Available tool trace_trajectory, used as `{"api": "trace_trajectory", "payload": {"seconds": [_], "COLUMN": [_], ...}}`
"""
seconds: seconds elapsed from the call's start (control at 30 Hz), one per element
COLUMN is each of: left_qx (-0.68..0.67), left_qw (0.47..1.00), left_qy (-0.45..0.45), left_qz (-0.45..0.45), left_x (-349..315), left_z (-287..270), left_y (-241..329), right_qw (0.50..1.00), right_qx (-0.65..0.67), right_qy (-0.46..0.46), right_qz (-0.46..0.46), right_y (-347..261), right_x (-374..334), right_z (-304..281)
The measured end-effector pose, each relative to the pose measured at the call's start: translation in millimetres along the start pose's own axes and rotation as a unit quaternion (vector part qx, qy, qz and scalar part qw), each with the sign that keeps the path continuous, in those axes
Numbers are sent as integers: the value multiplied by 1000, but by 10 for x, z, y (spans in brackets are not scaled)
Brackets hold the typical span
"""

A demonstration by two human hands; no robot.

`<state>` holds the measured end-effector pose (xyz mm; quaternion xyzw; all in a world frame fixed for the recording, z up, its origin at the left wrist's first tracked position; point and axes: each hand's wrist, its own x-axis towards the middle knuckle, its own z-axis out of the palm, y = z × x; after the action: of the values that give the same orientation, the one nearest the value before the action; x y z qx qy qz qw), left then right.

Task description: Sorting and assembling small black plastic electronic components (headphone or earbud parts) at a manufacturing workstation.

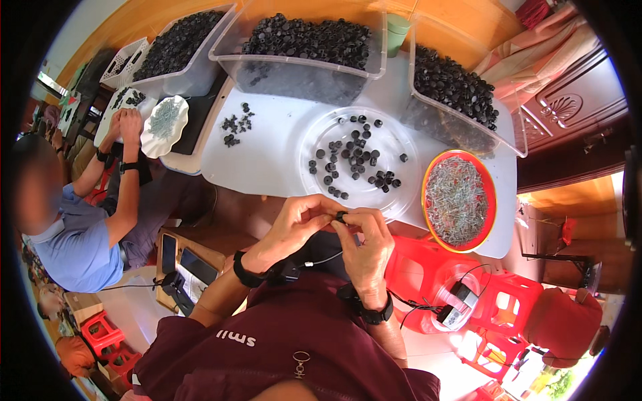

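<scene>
My left hand (298,218) and my right hand (366,246) meet just off the near edge of the white table (267,160). Between their fingertips they pinch a small black plastic part (341,216), mostly covered by the fingers. Just beyond, a round see-through tray (314,140) holds scattered black round caps (357,152). Right of it, a red basin with a yellow rim (426,200) is full of thin silvery metal pieces (458,200), too fine to name. A small group of black parts (235,125) lies on the table to the left.
Large see-through bins (294,73) of black parts line the table's back. At left a co-worker (80,227) handles parts beside a scalloped white dish (155,144). Red plastic stools (421,267) stand at my right; phones (198,265) lie on a box at my left.
</scene>
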<state>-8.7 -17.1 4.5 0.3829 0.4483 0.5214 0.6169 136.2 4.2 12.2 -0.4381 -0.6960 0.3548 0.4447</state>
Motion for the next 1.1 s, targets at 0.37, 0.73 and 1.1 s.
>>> {"api": "trace_trajectory", "payload": {"seconds": [0.37,0.73,1.1], "left_qx": [-63,-68,-40], "left_qw": [997,996,996], "left_qy": [52,65,72], "left_qz": [-7,-1,-30], "left_x": [15,16,16], "left_z": [48,87,-120], "left_y": [-113,-146,27], "right_qw": [999,999,983], "right_qx": [-11,28,57], "right_qy": [32,27,160], "right_qz": [-14,-13,-73], "right_y": [139,213,83], "right_x": [-5,50,1479], "right_z": [115,145,-819]}}
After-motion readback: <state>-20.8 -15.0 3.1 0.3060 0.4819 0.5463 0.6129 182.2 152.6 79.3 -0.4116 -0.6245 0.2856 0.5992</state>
